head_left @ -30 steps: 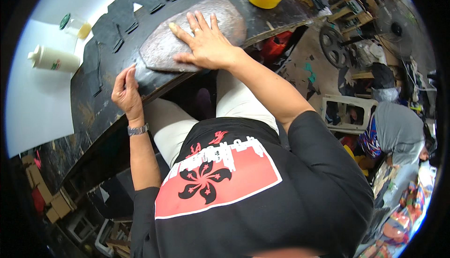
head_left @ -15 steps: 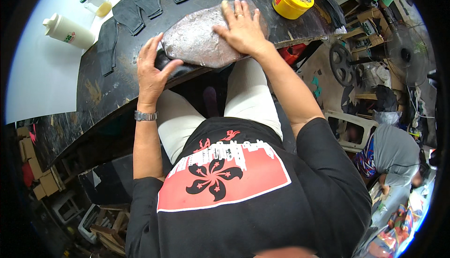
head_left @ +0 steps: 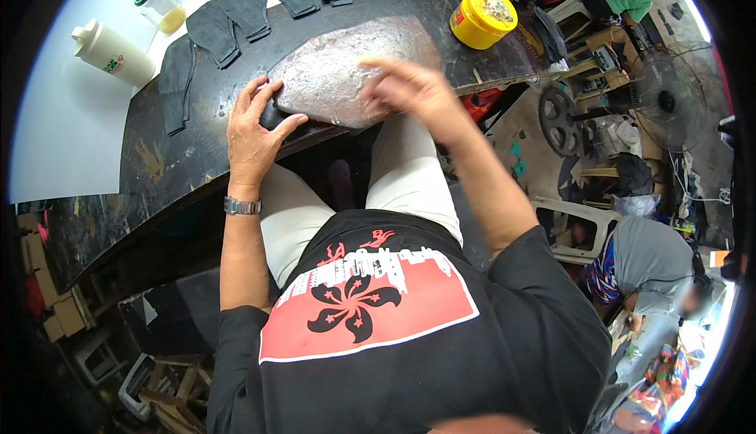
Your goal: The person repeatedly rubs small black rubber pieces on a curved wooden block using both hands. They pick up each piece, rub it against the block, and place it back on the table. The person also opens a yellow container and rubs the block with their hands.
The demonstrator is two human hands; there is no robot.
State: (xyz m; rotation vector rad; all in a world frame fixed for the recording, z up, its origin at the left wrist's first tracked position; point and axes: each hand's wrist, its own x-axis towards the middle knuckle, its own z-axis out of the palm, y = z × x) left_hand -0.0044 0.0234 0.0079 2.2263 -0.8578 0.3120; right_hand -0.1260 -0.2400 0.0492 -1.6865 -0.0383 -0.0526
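A large, worn, brownish-grey oblong slab [head_left: 331, 72] with a glossy, uneven surface lies at the near edge of the black table [head_left: 228, 111]. At its left end rests my left hand [head_left: 256, 131], thumb and fingers spread apart, fingertips at the slab's rim. A dark bit shows between those fingers and the slab, too hidden to name. Over the slab's right half hovers my right hand [head_left: 417, 91], smeared by motion; its forefinger points left and the other fingers look bent. Dark grey cut fabric-like pieces [head_left: 244, 9] form a row along the table's far side.
Beyond the slab stands a yellow tub [head_left: 483, 18]. A cream tumbler [head_left: 114, 54] and a green-lidded jar [head_left: 161, 7] are at the far left. Right of the table are a handwheel [head_left: 559, 121], a fan [head_left: 668, 102] and a seated person in grey [head_left: 650, 265].
My right hand has lifted off the slab, its flat, spread fingers now bent, and moved toward me. My left hand stays at the slab's left end. The whole view has shifted slightly.
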